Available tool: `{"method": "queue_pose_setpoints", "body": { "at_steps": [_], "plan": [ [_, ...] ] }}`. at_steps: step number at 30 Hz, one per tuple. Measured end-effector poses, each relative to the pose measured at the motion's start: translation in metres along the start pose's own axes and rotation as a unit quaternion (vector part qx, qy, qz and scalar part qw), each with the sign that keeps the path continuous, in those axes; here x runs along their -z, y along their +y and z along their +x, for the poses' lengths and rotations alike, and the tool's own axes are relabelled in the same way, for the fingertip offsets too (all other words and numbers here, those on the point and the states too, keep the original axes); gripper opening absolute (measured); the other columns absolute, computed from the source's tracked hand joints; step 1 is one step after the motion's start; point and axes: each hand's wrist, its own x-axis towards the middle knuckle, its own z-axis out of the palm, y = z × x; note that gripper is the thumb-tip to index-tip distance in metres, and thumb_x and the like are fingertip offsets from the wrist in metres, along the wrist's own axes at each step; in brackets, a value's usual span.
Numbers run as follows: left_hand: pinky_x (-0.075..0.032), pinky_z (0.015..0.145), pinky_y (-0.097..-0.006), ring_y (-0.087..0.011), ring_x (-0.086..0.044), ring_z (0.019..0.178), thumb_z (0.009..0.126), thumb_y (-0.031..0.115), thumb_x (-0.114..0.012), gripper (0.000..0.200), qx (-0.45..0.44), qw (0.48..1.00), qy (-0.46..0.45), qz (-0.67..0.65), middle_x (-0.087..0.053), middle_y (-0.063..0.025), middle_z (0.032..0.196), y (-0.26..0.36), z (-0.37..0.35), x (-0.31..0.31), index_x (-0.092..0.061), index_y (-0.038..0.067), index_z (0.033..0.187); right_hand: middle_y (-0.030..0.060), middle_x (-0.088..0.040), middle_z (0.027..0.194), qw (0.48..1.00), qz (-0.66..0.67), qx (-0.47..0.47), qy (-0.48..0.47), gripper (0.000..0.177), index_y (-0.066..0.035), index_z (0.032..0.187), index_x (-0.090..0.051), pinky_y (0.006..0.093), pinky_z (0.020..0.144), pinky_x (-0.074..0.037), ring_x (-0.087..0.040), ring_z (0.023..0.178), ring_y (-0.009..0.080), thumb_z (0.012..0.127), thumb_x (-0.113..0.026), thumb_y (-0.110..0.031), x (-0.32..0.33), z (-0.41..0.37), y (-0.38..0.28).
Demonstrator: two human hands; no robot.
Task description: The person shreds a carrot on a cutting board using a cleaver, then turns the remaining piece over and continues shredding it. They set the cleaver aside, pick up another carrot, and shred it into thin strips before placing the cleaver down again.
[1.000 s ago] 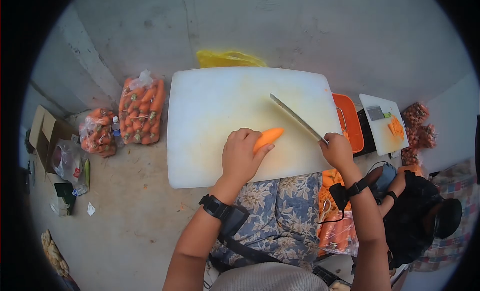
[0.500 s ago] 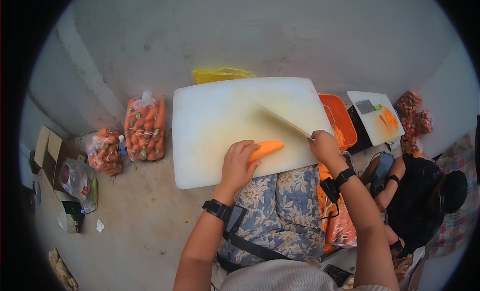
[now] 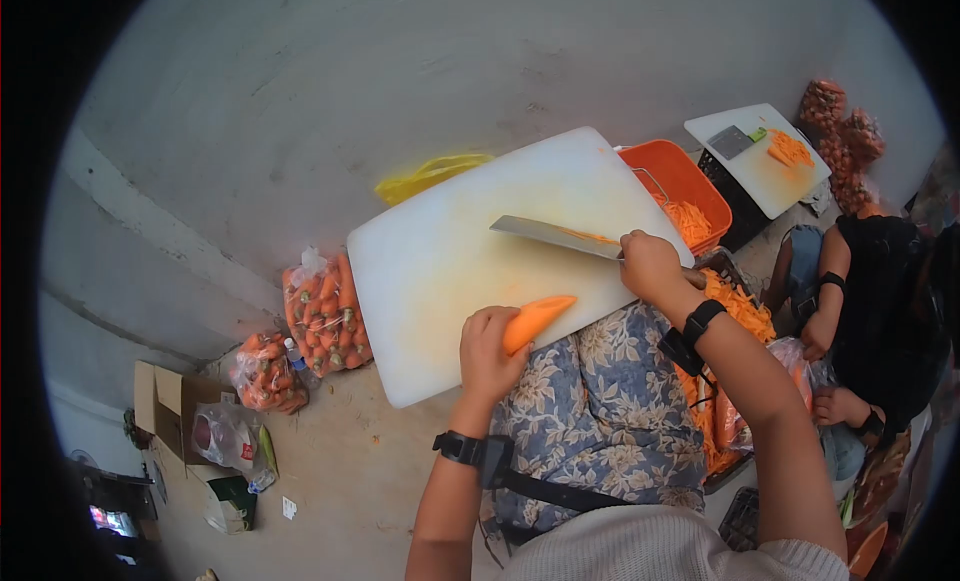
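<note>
On the white cutting board (image 3: pixel 440 241), my left hand (image 3: pixel 490 356) is closed around the thick end of a peeled carrot (image 3: pixel 540 322). The carrot's narrow tip points right, and a flat face shows along its upper side. My right hand (image 3: pixel 652 271) grips the handle of a broad-bladed knife (image 3: pixel 552 235). Its blade points left above the board, beyond the carrot and apart from it. A thin strip of orange carrot clings to the blade near the handle.
An orange bin (image 3: pixel 690 196) with carrot strips stands right of the board. Further right, a second board (image 3: pixel 735 171) bears a knife and strips. A co-worker (image 3: pixel 880 311) sits at right, hands by a plastic bag. Bagged carrots (image 3: pixel 330 316) and a cardboard box (image 3: pixel 175 406) lie left.
The view has turned, so the board appears tilted. The knife's broad side now shows more. The carrot has been turned, showing a flat face. The co-worker's hands have moved to a plastic bag.
</note>
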Motion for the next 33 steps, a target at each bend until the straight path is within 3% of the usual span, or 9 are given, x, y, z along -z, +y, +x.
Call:
{"method": "queue_pose_setpoints", "body": {
  "at_steps": [4, 11, 14, 16, 20, 23, 25, 31, 33],
  "plan": [
    [-0.044, 0.093, -0.0442, -0.0358, -0.053, 0.108, 0.069, 0.003, -0.073, 0.04, -0.063, 0.995, 0.08, 0.023, -0.058, -0.0155, 0.113, -0.005, 0.002, -0.004, -0.058, 0.005, 0.105, 0.0159, -0.062, 0.085, 1.0, 0.011, 0.005, 0.012, 0.009, -0.002, 0.079, -0.064, 0.0426, 0.067, -0.053, -0.065, 0.074, 0.0339, 0.073, -0.058, -0.005, -0.001, -0.007, -0.003],
    [-0.04, 0.099, -0.0446, -0.0373, -0.051, 0.113, 0.075, 0.012, -0.073, 0.051, -0.087, 0.991, -0.045, 0.091, -0.054, -0.019, 0.124, -0.019, 0.006, -0.001, -0.051, 0.004, 0.12, 0.0133, -0.061, 0.082, 1.0, 0.028, -0.005, 0.004, 0.009, -0.002, 0.077, -0.061, 0.0425, 0.063, -0.052, -0.063, 0.07, 0.0332, 0.069, -0.059, -0.003, -0.005, -0.008, -0.001],
    [-0.039, 0.098, -0.0442, -0.036, -0.051, 0.113, 0.082, 0.027, -0.069, 0.052, -0.038, 0.995, 0.034, 0.09, -0.055, -0.0199, 0.12, -0.005, -0.001, -0.005, -0.052, 0.001, 0.123, 0.0134, -0.06, 0.082, 0.999, 0.039, 0.0, -0.002, 0.009, -0.002, 0.078, -0.061, 0.0421, 0.061, -0.051, -0.063, 0.068, 0.0328, 0.069, -0.059, -0.003, 0.0, -0.003, 0.0],
    [-0.038, 0.098, -0.0436, -0.0351, -0.051, 0.11, 0.085, 0.033, -0.067, 0.055, 0.096, 0.994, 0.009, 0.059, -0.056, -0.0189, 0.117, -0.009, -0.007, -0.012, -0.051, -0.001, 0.125, 0.0134, -0.06, 0.082, 0.999, 0.033, -0.002, -0.007, 0.009, -0.002, 0.078, -0.061, 0.0417, 0.061, -0.051, -0.063, 0.068, 0.0328, 0.069, -0.059, -0.003, 0.0, -0.004, -0.003],
    [-0.039, 0.096, -0.0437, -0.0347, -0.051, 0.108, 0.082, 0.028, -0.07, 0.051, 0.111, 0.993, -0.005, 0.033, -0.056, -0.0181, 0.115, -0.006, -0.003, -0.007, -0.052, 0.0, 0.121, 0.0134, -0.06, 0.083, 1.0, 0.008, 0.0, -0.029, 0.01, -0.002, 0.081, -0.063, 0.0391, 0.062, -0.054, -0.065, 0.069, 0.0305, 0.071, -0.06, -0.004, 0.004, -0.007, -0.004],
    [-0.04, 0.095, -0.0435, -0.0341, -0.052, 0.108, 0.078, 0.02, -0.073, 0.045, 0.036, 0.998, -0.032, 0.026, -0.057, -0.0173, 0.111, -0.01, 0.009, -0.005, -0.054, 0.001, 0.114, 0.0126, -0.06, 0.084, 1.0, 0.014, 0.017, -0.018, 0.01, -0.002, 0.081, -0.062, 0.0387, 0.061, -0.053, -0.064, 0.067, 0.0293, 0.071, -0.06, -0.005, 0.006, -0.006, -0.001],
    [-0.044, 0.091, -0.0411, -0.0343, -0.054, 0.105, 0.071, 0.009, -0.077, 0.042, -0.059, 0.989, 0.025, 0.135, -0.055, -0.0159, 0.107, -0.014, 0.016, -0.009, -0.055, 0.002, 0.106, 0.0123, -0.06, 0.084, 1.0, 0.016, 0.013, -0.023, 0.01, -0.003, 0.081, -0.062, 0.0385, 0.06, -0.053, -0.064, 0.067, 0.0291, 0.071, -0.06, -0.005, 0.008, -0.006, -0.002],
    [-0.044, 0.092, -0.0403, -0.0336, -0.053, 0.108, 0.073, 0.014, -0.079, 0.046, 0.0, 0.998, -0.036, -0.046, -0.051, -0.0161, 0.115, -0.023, 0.021, 0.0, -0.054, 0.002, 0.111, 0.0115, -0.059, 0.083, 1.0, 0.012, 0.008, -0.02, 0.008, -0.003, 0.079, -0.061, 0.0385, 0.058, -0.052, -0.063, 0.064, 0.0286, 0.071, -0.059, -0.005, 0.006, -0.009, -0.003],
    [-0.045, 0.091, -0.0399, -0.0332, -0.053, 0.109, 0.074, 0.015, -0.078, 0.048, 0.038, 0.999, -0.029, -0.011, -0.052, -0.0157, 0.114, -0.007, 0.02, 0.003, -0.054, 0.002, 0.114, 0.0116, -0.059, 0.083, 1.0, 0.015, 0.014, -0.015, 0.008, -0.003, 0.079, -0.06, 0.0386, 0.058, -0.052, -0.063, 0.064, 0.0286, 0.071, -0.059, -0.006, 0.007, -0.01, -0.001]
  ]
}}
